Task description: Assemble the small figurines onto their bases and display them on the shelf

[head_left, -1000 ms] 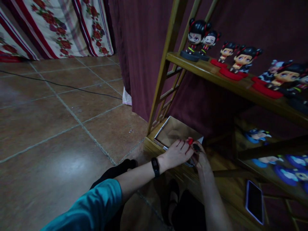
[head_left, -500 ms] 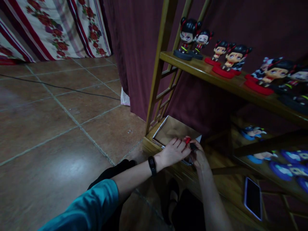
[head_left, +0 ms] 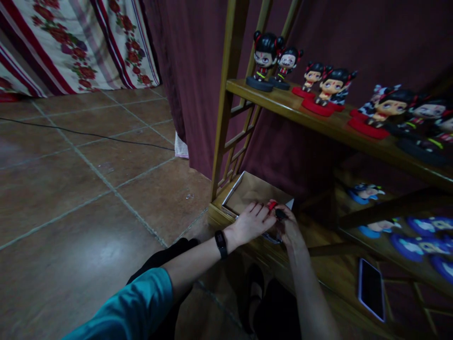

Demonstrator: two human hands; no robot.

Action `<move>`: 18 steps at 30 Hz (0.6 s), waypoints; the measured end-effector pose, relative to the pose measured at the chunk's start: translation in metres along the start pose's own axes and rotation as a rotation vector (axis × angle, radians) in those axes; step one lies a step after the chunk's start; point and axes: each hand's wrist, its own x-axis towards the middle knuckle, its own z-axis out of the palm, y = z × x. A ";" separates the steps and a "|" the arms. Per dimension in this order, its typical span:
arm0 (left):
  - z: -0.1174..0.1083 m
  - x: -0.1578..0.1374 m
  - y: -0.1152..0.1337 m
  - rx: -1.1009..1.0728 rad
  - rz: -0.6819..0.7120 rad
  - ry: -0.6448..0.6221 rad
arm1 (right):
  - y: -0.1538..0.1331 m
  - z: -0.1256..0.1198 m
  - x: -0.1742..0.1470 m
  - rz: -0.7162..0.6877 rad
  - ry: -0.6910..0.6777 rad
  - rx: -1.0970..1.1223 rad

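Note:
Over the near edge of a shallow open cardboard box (head_left: 244,191), my two hands meet around a small red and black piece (head_left: 280,214). Its colours match the figurines on the shelf above, but my fingers hide most of its shape. My left hand (head_left: 252,221), with a black band on the wrist, has its fingers curled at the red part. My right hand (head_left: 292,231) closes on the black part from the other side. What lies in the box's near side is hidden beneath my hands.
Several black-haired figurines (head_left: 331,89) on red or dark bases line the upper wooden shelf (head_left: 279,106). Blue-based figurines (head_left: 378,227) stand on a lower shelf at right. A phone (head_left: 371,289) lies nearer. A black cable (head_left: 88,134) crosses the tiled floor.
The view has shifted slightly, so the shelf and figurines sit a little further left. Both hands stay together on the red and black piece, with only small finger movement.

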 end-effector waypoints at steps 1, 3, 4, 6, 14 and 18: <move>0.000 0.000 -0.001 -0.003 -0.004 -0.008 | 0.000 0.001 0.000 -0.002 0.000 -0.001; 0.000 0.001 -0.002 -0.010 -0.009 -0.024 | -0.001 0.002 0.001 -0.007 0.006 -0.001; 0.000 0.001 -0.002 -0.013 -0.009 -0.030 | 0.000 0.002 0.001 -0.009 0.009 0.000; 0.000 0.002 -0.003 -0.018 -0.007 -0.033 | 0.000 0.003 0.002 -0.011 0.013 0.005; 0.002 0.005 -0.005 -0.075 -0.047 -0.063 | 0.000 0.003 0.004 -0.010 0.032 -0.004; 0.006 0.006 -0.004 -0.248 -0.206 -0.059 | 0.004 0.001 0.006 -0.016 0.053 0.021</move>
